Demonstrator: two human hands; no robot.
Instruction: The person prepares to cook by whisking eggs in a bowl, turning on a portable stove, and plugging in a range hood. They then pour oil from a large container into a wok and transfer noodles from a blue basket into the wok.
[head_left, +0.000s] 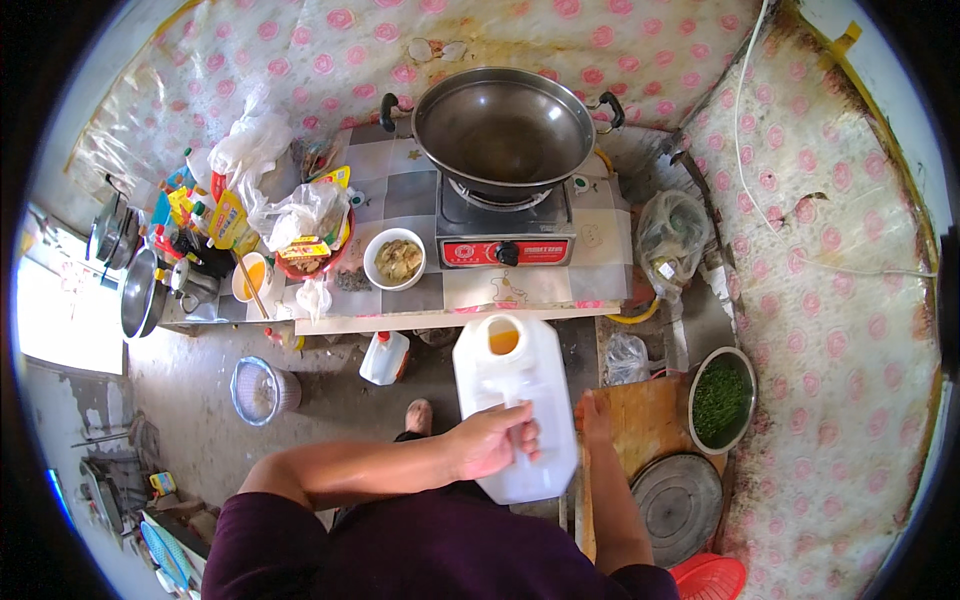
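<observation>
A translucent white plastic jug (525, 465) is in front of me, with its uncapped mouth toward the stove and yellow-orange liquid visible in the opening. Its handle is gripped by my left hand (499, 442). Close to the jug's right side is my right hand (595, 416), over the edge of a wooden board (637, 409); its fingers are partly hidden, and contact with the jug is unclear. Beyond the jug, a two-handled wok (502, 142) rests on a gas stove (504, 225) with a black knob. The wok looks bare apart from a dark sheen at its bottom.
On the checkered counter (405, 300) stand a bowl of food (395, 259), a bowl of orange liquid (253, 279) with chopsticks, and bagged seasonings (236, 221). A basin of chopped greens (721, 401) and a round lid (677, 510) lie right. Another jug (385, 358) and a wastebasket (264, 391) stand below.
</observation>
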